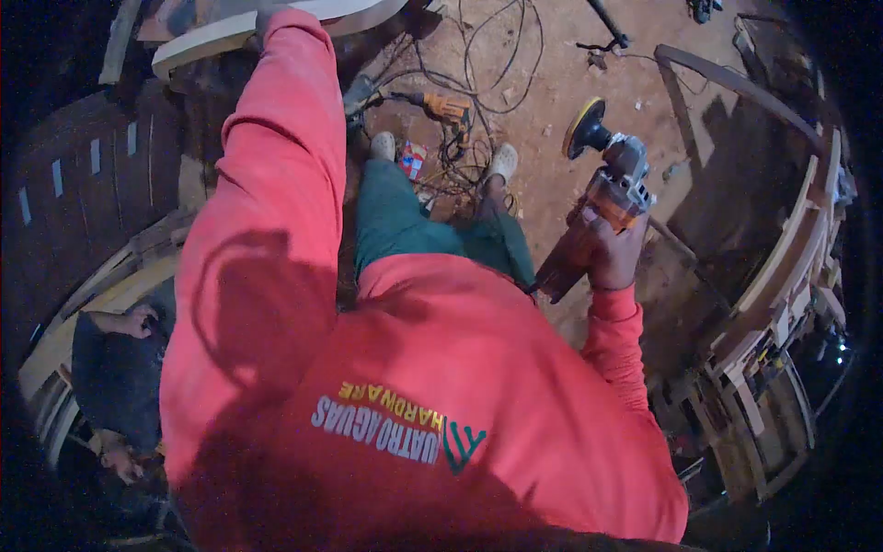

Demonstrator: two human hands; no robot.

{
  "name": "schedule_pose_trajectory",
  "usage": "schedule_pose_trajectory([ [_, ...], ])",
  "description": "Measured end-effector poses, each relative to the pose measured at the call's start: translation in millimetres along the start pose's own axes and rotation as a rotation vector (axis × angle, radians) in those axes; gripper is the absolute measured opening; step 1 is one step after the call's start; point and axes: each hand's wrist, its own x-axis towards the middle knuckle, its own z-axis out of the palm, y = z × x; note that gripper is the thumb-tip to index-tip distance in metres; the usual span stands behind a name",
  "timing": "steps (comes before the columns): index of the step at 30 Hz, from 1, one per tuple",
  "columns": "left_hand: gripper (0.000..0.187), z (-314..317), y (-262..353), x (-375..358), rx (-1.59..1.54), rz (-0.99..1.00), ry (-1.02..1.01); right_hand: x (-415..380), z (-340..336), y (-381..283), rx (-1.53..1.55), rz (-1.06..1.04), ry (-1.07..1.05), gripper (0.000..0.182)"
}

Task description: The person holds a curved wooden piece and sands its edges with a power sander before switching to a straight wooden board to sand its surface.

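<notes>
My right hand [614, 253] is wrapped round the body of an orange and grey angle grinder [618, 195], held out to my right. On the grinder's head sits a round black backing pad [587, 129] with a yellowish rim, facing up and left. My left arm reaches forward to a pale curved wooden piece [207, 51] at the top left. Only a dark bit of my left hand [267, 17] shows past the red cuff, at the wood's edge; its fingers are hidden.
An orange corded drill [446, 108] and tangled black cables [469, 55] lie on the dirt floor by my feet, near a small red packet [414, 159]. Curved wooden frames [791, 230] stand at right. Another person in dark clothing [115, 377] is at the lower left.
</notes>
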Motion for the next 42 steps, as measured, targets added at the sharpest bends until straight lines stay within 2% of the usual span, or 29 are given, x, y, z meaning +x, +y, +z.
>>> schedule_pose_trajectory([
  [3, 0.094, -11.8, 2.8, 8.9, 0.027, -0.013, -0.019, 4.8, 3.9, 4.7, -0.169, -0.164, 0.040, 0.083],
  [4, 0.094, -16.3, 1.9, 13.5, 0.040, -0.029, -0.039, 7.0, 0.5, 3.3, -0.482, -0.303, 0.018, 0.085],
  [7, 0.094, -30.2, -9.4, 24.5, 0.113, -0.070, -0.122, -3.0, 44.8, -11.9, -0.196, -0.431, 0.071, 0.086],
  [8, 0.094, -37.7, -8.9, 25.3, 0.141, -0.087, -0.183, -8.1, 62.8, -20.7, -0.138, -0.416, 0.089, 0.086],
  [11, 0.070, -65.6, 5.1, 23.4, 0.212, -0.190, -0.395, -12.1, 100.9, -10.1, -0.479, -0.604, 0.235, 0.084],
  [12, 0.062, -76.9, 11.9, 28.1, 0.143, -0.203, -0.541, -15.8, 112.6, -5.1, -0.357, -0.531, 0.213, 0.082],
  [15, 0.086, -100.6, 11.9, 56.5, 0.231, -0.270, -0.740, -27.1, 158.4, -3.5, -0.707, -0.667, 0.335, 0.082],
  [17, 0.059, -105.1, 34.5, 59.2, 0.412, -0.287, -0.798, -39.6, 184.4, -5.9, -0.805, -0.623, 0.371, 0.080],
  [18, 0.060, -106.8, 48.2, 57.6, 0.410, -0.288, -0.852, -44.9, 196.3, -9.0, -0.851, -0.598, 0.395, 0.080],
  [19, 0.060, -106.0, 59.4, 57.1, 0.406, -0.290, -0.902, -48.4, 211.9, -12.8, -0.732, -0.596, 0.390, 0.079],
  [20, 0.062, -101.8, 64.3, 63.3, 0.413, -0.412, -0.899, -52.8, 229.1, -14.8, -0.615, -0.585, 0.375, 0.077],
  [22, 0.061, -91.0, 62.7, 55.9, 0.336, -0.459, -0.766, -50.6, 234.8, -8.5, -0.426, -0.571, 0.303, 0.077],
  [23, 0.060, -87.7, 59.5, 52.1, 0.300, -0.489, -0.697, -53.9, 236.4, -13.1, -0.536, -0.549, 0.338, 0.081],
  [25, 0.049, -76.3, 48.3, 45.6, 0.271, -0.453, -0.747, -56.8, 235.0, -31.5, -0.757, -0.465, 0.408, 0.090],
  [26, 0.044, -79.4, 32.2, 45.8, 0.272, -0.424, -0.766, -49.5, 239.1, -18.2, -0.323, -0.427, 0.336, 0.094],
  [27, 0.040, -85.2, 25.4, 44.2, 0.267, -0.393, -0.784, -47.6, 235.3, -6.5, -0.406, -0.443, 0.363, 0.095],
  [29, 0.036, -117.3, 34.6, 18.0, 0.641, -0.388, -1.274, -44.1, 229.5, 7.4, -0.560, -0.474, 0.427, 0.099],
  [30, 0.042, -137.2, -22.7, 18.2, 0.618, -0.214, -1.581, -43.7, 231.7, 10.4, -0.387, -0.461, 0.385, 0.094],
  [31, 0.033, -159.9, -0.6, -29.8, 0.890, 0.574, -1.760, -37.5, 228.5, 17.0, -0.353, -0.412, 0.401, 0.091],
  [32, 0.044, -177.4, 30.6, -68.7, 0.833, -0.317, -2.026, -27.1, 221.4, 20.2, -0.319, -0.356, 0.412, 0.089],
  [33, 0.073, -191.4, 31.6, -98.6, 0.873, -0.460, -2.110, -16.8, 213.0, 20.8, -0.287, -0.303, 0.416, 0.087],
  [34, 0.082, -202.6, 11.5, -117.9, 0.827, -0.372, -2.241, -14.7, 222.5, -4.3, 0.071, -0.114, 0.336, 0.069],
  [35, 0.091, -209.6, -5.8, -133.0, 0.781, -0.291, -2.360, 0.1, 210.9, 2.2, 0.192, -0.081, 0.289, 0.064],
  [38, 0.080, -190.0, 24.1, -169.1, 0.668, -0.541, -2.245, 54.8, 188.1, 26.7, 0.514, 0.039, 0.162, 0.046],
  [41, 0.071, -188.0, 28.3, -175.0, 0.754, -0.162, -2.160, 68.8, 186.5, 37.2, 0.608, 0.173, 0.072, 0.047],
  [42, 0.070, -193.2, 24.4, -179.4, 0.792, -0.116, -2.113, 69.7, 185.7, 36.7, 0.589, 0.158, 0.043, 0.045],
])
